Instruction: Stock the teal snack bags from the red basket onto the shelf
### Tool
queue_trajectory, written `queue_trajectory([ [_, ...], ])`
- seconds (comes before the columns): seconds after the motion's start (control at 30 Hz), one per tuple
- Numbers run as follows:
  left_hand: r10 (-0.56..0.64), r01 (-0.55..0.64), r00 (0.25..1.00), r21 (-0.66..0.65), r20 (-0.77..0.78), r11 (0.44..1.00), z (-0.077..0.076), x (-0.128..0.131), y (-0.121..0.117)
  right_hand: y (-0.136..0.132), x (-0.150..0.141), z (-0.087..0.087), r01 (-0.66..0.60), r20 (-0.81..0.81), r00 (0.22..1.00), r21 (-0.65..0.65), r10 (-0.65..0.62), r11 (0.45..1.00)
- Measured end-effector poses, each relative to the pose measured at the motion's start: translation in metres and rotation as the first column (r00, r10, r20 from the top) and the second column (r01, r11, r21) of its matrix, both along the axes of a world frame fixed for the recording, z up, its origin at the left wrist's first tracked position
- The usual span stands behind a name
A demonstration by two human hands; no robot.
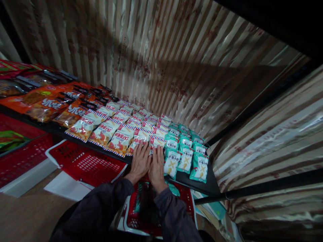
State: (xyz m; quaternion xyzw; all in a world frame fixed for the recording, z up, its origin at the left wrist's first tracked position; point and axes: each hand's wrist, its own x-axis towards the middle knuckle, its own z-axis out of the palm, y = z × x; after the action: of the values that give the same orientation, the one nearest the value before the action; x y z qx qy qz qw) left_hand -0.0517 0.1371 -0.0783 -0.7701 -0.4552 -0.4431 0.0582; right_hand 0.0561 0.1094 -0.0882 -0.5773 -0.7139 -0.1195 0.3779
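Both hands rest side by side on the front row of white snack bags (119, 137), which lie in rows on a black shelf (185, 178). My left hand (141, 159) lies flat with its fingers stretched over one bag near the right end of that row. On the last white bag (158, 139) beside it, my right hand (156, 168) also has its fingers extended. The lower parts of these two bags are partly covered by the fingers. Just right of my right hand are rows of small teal-and-white snack bags (186, 159).
Orange snack bags (51, 104) fill the shelf's left part. Below stand a red basket (87, 164), another red basket (180, 195) holding teal packets, and a red crate (22, 158) at left. Striped sheeting (141, 50) hangs behind; a black bar (252, 101) slants at right.
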Motion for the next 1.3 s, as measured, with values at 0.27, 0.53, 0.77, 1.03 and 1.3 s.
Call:
queue_trajectory([
  [0.27,-0.06,0.06,0.998,0.0,0.016,0.998,-0.004,0.002,0.0,-0.009,0.001,0.012,-0.034,0.055,0.998,0.042,0.031,0.999],
  [0.53,-0.055,0.054,0.998,0.026,0.021,0.998,-0.001,0.004,-0.002,-0.038,0.014,0.034,0.037,0.084,0.995,0.115,-0.047,0.993],
  [0.77,-0.21,0.218,0.972,0.066,-0.107,0.974,0.008,0.018,-0.041,-0.07,0.049,0.013,0.299,-0.11,0.948,-0.001,-0.297,0.954],
  [1.03,-0.237,0.247,0.958,0.044,-0.164,0.968,-0.005,0.04,-0.048,-0.06,0.052,-0.009,0.176,-0.209,0.962,-0.02,-0.176,0.984],
  [1.3,-0.197,0.205,0.971,0.049,-0.133,0.977,0.001,0.051,-0.047,-0.048,0.067,-0.008,0.149,-0.167,0.975,-0.002,-0.148,0.989],
])
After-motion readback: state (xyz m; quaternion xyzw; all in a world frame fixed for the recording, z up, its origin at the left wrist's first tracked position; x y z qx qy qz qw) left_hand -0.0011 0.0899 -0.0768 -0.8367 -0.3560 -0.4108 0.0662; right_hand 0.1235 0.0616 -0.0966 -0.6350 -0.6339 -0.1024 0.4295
